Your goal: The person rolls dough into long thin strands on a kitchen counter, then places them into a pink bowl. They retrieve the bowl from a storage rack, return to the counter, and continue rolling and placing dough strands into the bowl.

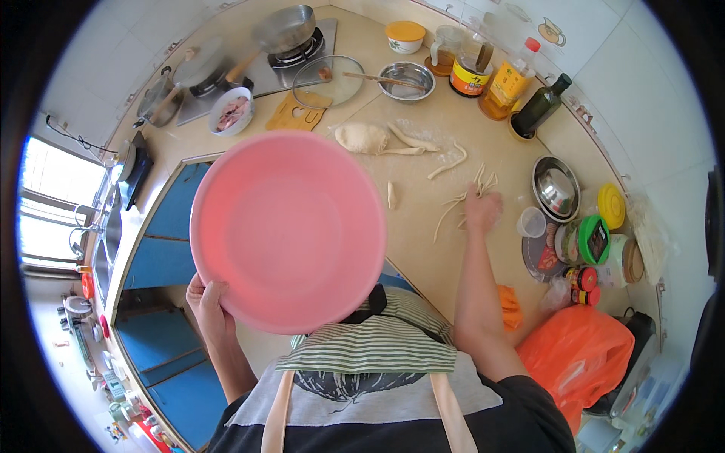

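Note:
A large pink plastic basin [291, 226] hangs in front of me, tilted so that its bare inside shows. My left hand [211, 302] grips its lower left rim, thumb over the edge. On the floured counter to the right, my right hand [485, 210] is closed around several thin dough strips [487, 180], whose ends stick out beyond the fingers. Loose strips lie beside this hand. Farther left are a lump of dough [362, 139], a thicker rolled dough piece [411, 139], a curved dough rope [451, 163] and a short dough stick [391, 195].
Behind the dough stand a steel bowl [408, 80] with chopsticks, a glass lid [328, 81] and oil bottles [511, 81]. A meat bowl [231, 112] sits near the stove. Steel bowls [556, 187], jars [593, 240] and an orange bag [574, 355] line the right side.

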Demonstrator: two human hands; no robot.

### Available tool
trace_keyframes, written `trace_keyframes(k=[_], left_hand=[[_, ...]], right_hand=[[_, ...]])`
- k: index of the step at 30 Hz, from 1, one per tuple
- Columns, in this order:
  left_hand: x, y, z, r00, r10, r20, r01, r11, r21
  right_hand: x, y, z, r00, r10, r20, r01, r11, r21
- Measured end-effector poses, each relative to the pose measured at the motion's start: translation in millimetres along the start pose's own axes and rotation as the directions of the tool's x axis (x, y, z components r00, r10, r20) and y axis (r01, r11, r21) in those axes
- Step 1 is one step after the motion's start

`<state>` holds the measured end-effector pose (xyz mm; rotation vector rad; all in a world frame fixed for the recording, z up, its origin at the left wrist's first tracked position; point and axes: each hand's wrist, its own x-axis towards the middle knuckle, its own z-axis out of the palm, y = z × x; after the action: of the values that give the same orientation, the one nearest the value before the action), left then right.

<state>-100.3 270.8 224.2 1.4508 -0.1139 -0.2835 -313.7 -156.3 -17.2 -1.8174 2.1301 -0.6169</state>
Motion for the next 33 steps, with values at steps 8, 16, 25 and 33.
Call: trace_keyframes(k=[8,16,25,33], left_hand=[[22,-5,7,0.998,-0.019,0.067,0.022,0.999,-0.04],[35,-4,22,0.998,-0.019,0.062,0.021,0.999,-0.031],[55,-18,86,0.969,-0.032,0.246,0.026,0.999,0.031],[40,-67,183,0.825,-0.232,0.516,0.196,0.973,0.124]], right_hand=[[9,10,46,0.972,-0.233,0.021,0.233,0.971,-0.047],[-34,21,10,0.887,-0.39,0.248,0.375,0.921,0.109],[-5,-1,-133,0.755,-0.23,0.614,-0.478,0.448,0.756],[-29,-70,-252,0.733,-0.553,0.396,-0.035,0.551,0.834]])
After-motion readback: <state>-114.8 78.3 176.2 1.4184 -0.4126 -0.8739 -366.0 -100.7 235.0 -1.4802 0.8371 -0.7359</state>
